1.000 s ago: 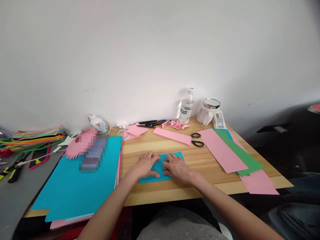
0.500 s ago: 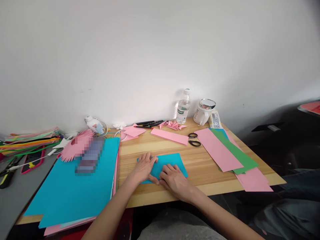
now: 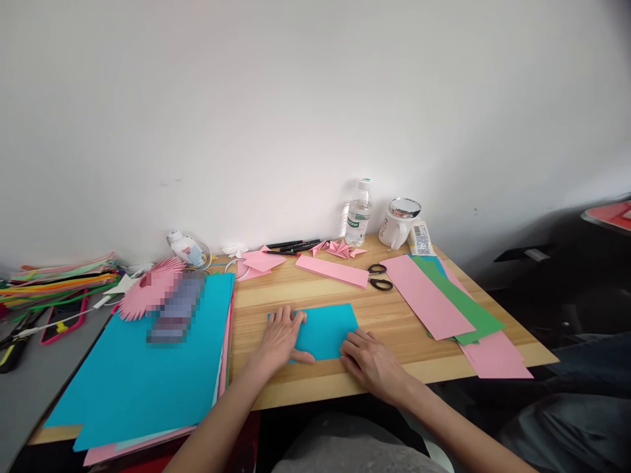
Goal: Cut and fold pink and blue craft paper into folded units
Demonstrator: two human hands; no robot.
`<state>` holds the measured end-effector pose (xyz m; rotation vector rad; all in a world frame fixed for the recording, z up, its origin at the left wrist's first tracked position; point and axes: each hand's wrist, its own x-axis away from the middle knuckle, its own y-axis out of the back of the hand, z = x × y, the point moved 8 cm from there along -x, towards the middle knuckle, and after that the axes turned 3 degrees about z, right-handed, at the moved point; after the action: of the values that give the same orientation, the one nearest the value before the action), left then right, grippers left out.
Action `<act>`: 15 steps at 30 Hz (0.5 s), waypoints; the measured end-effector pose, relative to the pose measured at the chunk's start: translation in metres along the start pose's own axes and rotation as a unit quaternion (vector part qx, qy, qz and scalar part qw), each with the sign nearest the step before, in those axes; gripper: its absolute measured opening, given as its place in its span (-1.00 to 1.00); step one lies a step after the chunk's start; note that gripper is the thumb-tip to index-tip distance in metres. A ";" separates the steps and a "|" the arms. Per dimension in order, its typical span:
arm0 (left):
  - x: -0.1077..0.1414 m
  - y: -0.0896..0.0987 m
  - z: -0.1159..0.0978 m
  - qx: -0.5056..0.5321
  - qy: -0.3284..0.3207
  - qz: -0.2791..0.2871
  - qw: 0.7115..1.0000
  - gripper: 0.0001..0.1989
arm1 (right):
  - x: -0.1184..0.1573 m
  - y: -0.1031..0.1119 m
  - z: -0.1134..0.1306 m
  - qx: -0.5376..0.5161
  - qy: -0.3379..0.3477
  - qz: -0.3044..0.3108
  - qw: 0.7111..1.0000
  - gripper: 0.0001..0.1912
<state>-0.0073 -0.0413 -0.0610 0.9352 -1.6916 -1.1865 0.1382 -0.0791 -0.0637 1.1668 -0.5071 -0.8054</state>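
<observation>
A blue sheet of paper point(image 3: 326, 330) lies flat on the wooden table, its long sides running left to right. My left hand point(image 3: 282, 336) rests on its left end, thumb and fingers spread apart along the near and far parts. At the right end, my right hand point(image 3: 373, 361) touches the near right corner with its fingers bent and held together. Whether anything is between those fingers is hidden.
Beyond the sheet are a folded pink strip point(image 3: 332, 271), scissors point(image 3: 380, 277), a bottle point(image 3: 358, 217) and a mug point(image 3: 398, 226). Pink and green strips point(image 3: 428, 295) lie right; a blue paper stack point(image 3: 162, 374) lies left.
My right hand has slid right along the near edge of the blue sheet, uncovering its middle. My left hand stays on the left end. The view has shifted slightly.
</observation>
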 end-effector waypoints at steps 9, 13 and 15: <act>0.026 0.006 0.047 -0.045 0.038 0.015 0.998 -0.12 | 0.009 0.006 -0.011 0.004 -0.012 0.004 1.000 -0.74; 0.032 0.008 0.058 -0.063 0.046 0.026 0.997 -0.06 | 0.015 0.008 -0.019 0.003 -0.020 -0.006 1.000 -0.76; 0.033 0.008 0.058 -0.065 0.046 0.027 0.996 -0.07 | 0.018 0.008 -0.024 0.008 -0.025 -0.011 1.000 -0.76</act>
<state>-0.0742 -0.0500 -0.0575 0.8470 -1.5390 -1.1842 0.1686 -0.0771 -0.0647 1.1715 -0.5442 -0.8536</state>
